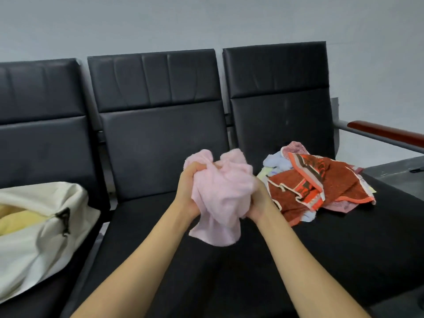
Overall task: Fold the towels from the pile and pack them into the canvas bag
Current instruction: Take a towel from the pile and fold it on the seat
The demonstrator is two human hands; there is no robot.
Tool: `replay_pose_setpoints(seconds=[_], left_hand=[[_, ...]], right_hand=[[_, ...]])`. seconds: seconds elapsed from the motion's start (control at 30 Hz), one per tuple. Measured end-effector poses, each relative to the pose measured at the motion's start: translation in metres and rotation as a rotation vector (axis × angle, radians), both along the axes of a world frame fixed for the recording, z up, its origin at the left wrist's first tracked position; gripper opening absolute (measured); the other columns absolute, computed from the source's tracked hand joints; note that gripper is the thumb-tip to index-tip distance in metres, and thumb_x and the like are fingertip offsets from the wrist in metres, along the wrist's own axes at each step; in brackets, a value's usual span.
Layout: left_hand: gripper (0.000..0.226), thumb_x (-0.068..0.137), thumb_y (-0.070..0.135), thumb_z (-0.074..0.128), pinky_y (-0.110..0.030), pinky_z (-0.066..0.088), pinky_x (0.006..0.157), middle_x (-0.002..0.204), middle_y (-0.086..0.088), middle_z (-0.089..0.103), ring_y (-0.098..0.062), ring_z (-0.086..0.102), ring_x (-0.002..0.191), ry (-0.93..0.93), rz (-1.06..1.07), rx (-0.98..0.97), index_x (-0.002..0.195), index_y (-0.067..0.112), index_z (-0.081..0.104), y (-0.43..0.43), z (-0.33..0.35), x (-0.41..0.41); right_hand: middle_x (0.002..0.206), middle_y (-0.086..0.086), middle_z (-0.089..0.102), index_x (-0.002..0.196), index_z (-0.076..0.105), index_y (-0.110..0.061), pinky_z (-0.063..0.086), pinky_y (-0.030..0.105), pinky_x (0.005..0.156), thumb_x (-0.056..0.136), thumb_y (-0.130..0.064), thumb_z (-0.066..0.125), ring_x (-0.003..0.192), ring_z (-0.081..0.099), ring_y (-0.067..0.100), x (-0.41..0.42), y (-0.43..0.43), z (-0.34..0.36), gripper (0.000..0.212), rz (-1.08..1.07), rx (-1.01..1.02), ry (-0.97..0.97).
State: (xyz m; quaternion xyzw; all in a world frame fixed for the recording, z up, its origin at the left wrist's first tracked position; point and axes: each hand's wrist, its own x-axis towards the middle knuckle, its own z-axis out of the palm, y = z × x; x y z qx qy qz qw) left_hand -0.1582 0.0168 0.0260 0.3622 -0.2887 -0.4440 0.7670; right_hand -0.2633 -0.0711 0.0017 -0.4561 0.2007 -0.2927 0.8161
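A: Quick check: what's the grip rn?

B: Both closed on cloth. My left hand (pixel 190 187) has its fingers curled round the top of the pink towel (pixel 220 193). My right hand (pixel 259 200) clutches the lower side, fingertips buried in fabric so I can't see them. Towel's one wad, held in the air above the middle seat (pixel 206 267), tail hanging at 6 o'clock.

A: Where's everything else?

B: From the hands, the pile (pixel 305 203) is at 3 o'clock on the next seat w/ a red patterned towel (pixel 339 180) on top. The canvas bag (pixel 34 244) is at 9 o'clock, mouth open, a yellow towel (pixel 18 220) already inside.

A: So how to do this bit, imo?

B: It's bunched, no edge showing, so folding now = lumpy mess. I'd find the two corners of one short edge, pinch one per hand, spread my arms & let it drop flat. Then lay it on the seat in front of me, not mid-air: terry looks floppy & prob won't keep a crease w/o support. Halve, smooth, halve again.

A: Risks?

B: Tail may drag over the pile if I swing toward 3 o'clock. Keep it centred, then carry to 9 o'clock.
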Motion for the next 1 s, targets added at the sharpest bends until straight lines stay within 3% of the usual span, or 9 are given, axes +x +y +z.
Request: replay_pose_setpoints(seconds=[0.13, 0.23, 0.3, 0.37, 0.53, 0.67, 0.8, 0.9, 1.0], left_hand=[[0.044, 0.088, -0.001, 0.038, -0.023, 0.036, 0.048, 0.051, 0.001, 0.036, -0.014, 0.037, 0.048, -0.054, 0.307, 0.085, 0.046, 0.014, 0.039, 0.066, -0.015, 0.068], [0.016, 0.084, 0.029, 0.058, -0.027, 0.047, 0.065, 0.080, -0.007, 0.058, -0.020, 0.058, 0.068, 0.011, 0.464, 0.600, 0.084, 0.014, 0.061, 0.106, -0.063, 0.116], [0.067, 0.084, 0.042, 0.068, -0.039, 0.045, 0.096, 0.132, -0.015, 0.048, -0.031, 0.052, 0.116, -0.104, 0.628, 1.035, 0.135, 0.009, 0.041, 0.130, -0.092, 0.133], [0.082, 0.084, 0.036, 0.070, -0.037, 0.033, 0.108, 0.147, -0.017, 0.027, -0.032, 0.032, 0.135, -0.458, 0.717, 1.271, 0.144, 0.005, 0.024, 0.150, -0.109, 0.134], [0.019, 0.080, 0.024, 0.075, -0.025, 0.045, 0.074, 0.087, 0.003, 0.059, -0.010, 0.054, 0.081, -0.830, 0.357, 0.931, 0.087, 0.016, 0.060, 0.178, -0.127, 0.119], [0.059, 0.066, 0.039, 0.086, -0.025, 0.049, 0.079, 0.105, 0.003, 0.055, -0.010, 0.054, 0.090, -0.934, 0.113, 0.934, 0.110, 0.019, 0.052, 0.176, -0.134, 0.121], [0.094, 0.057, 0.041, 0.089, -0.028, 0.045, 0.092, 0.121, 0.004, 0.035, -0.013, 0.040, 0.112, -1.175, 0.023, 1.037, 0.127, 0.019, 0.030, 0.177, -0.143, 0.124], [0.055, 0.071, 0.024, 0.077, -0.025, 0.044, 0.073, 0.107, 0.001, 0.033, -0.014, 0.040, 0.092, -1.244, 0.176, 1.005, 0.106, 0.013, 0.035, 0.175, -0.144, 0.124], [0.019, 0.082, 0.018, 0.062, -0.026, 0.045, 0.081, 0.105, 0.002, 0.038, -0.015, 0.045, 0.089, -1.377, 0.234, 1.006, 0.098, 0.007, 0.057, 0.175, -0.145, 0.131]], right_hand=[[0.119, 0.001, 0.068, 0.118, 0.068, -0.028, 0.052, 0.031, 0.089, 0.100, -0.030, 0.047, 0.105, 0.066, 0.014, 0.053, 0.034, -0.001, 0.027, 0.227, -0.114, -0.029], [0.148, -0.007, 0.041, 0.151, 0.022, -0.037, 0.036, 0.040, 0.104, 0.096, -0.036, 0.055, 0.130, 0.045, 0.017, 0.076, 0.045, -0.024, 0.065, 0.255, -0.281, 0.285], [0.156, 0.002, 0.030, 0.155, 0.011, -0.022, 0.031, 0.042, 0.109, 0.095, -0.030, 0.057, 0.138, 0.035, 0.024, 0.084, 0.049, -0.044, 0.076, 0.148, -0.448, 0.629], [0.153, 0.009, 0.035, 0.152, 0.022, -0.014, 0.037, 0.036, 0.103, 0.096, -0.027, 0.054, 0.134, 0.041, 0.026, 0.088, 0.055, -0.060, 0.066, 0.179, -0.692, 0.879], [0.139, 0.004, 0.046, 0.141, 0.042, -0.022, 0.046, 0.030, 0.092, 0.095, -0.034, 0.055, 0.115, 0.054, 0.019, 0.101, 0.076, -0.078, 0.050, 0.434, -1.127, 0.961], [0.129, -0.002, 0.038, 0.134, 0.043, -0.030, 0.048, 0.029, 0.081, 0.084, -0.049, 0.067, 0.107, 0.053, 0.018, 0.115, 0.085, -0.085, 0.059, 0.490, -1.120, 0.904], [0.101, 0.000, 0.051, 0.096, 0.056, -0.019, 0.049, 0.030, 0.072, 0.091, -0.026, 0.061, 0.077, 0.053, 0.013, 0.120, 0.085, -0.087, 0.010, 0.548, -1.314, 0.955], [0.090, 0.007, 0.061, 0.087, 0.055, -0.019, 0.049, 0.033, 0.067, 0.091, -0.014, 0.056, 0.070, 0.057, 0.019, 0.124, 0.072, -0.085, 0.006, 0.313, -1.050, 0.808], [0.122, 0.014, 0.055, 0.105, 0.054, -0.016, 0.044, 0.029, 0.073, 0.091, -0.011, 0.055, 0.098, 0.057, 0.024, 0.124, 0.049, -0.073, 0.014, -0.238, -0.786, 0.596]])
